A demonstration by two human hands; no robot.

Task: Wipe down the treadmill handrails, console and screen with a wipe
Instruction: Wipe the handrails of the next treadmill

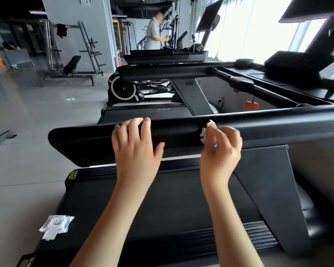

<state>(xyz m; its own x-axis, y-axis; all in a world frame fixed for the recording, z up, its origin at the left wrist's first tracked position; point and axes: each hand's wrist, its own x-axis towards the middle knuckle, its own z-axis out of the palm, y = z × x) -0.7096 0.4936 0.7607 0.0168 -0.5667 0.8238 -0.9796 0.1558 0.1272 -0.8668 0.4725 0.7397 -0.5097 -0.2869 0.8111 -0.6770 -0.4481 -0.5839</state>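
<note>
A black treadmill handrail (89,139) runs across the middle of the view, from a rounded end at the left up to the right. My left hand (135,147) lies over the top of the rail with its fingers hooked over the far edge. A little to the right, my right hand (220,151) pinches a crumpled white wipe (205,132) against the rail's near face. The console (297,64) and the underside of the tilted screen (312,8) sit at the upper right, partly cut off.
A wipe packet (55,225) lies on the treadmill's left side rail beside the belt (172,199). More treadmills (162,72) stand beyond, with a red safety clip (251,105) hanging. A person (154,31) exercises at the back. Weight racks (73,60) stand at the left.
</note>
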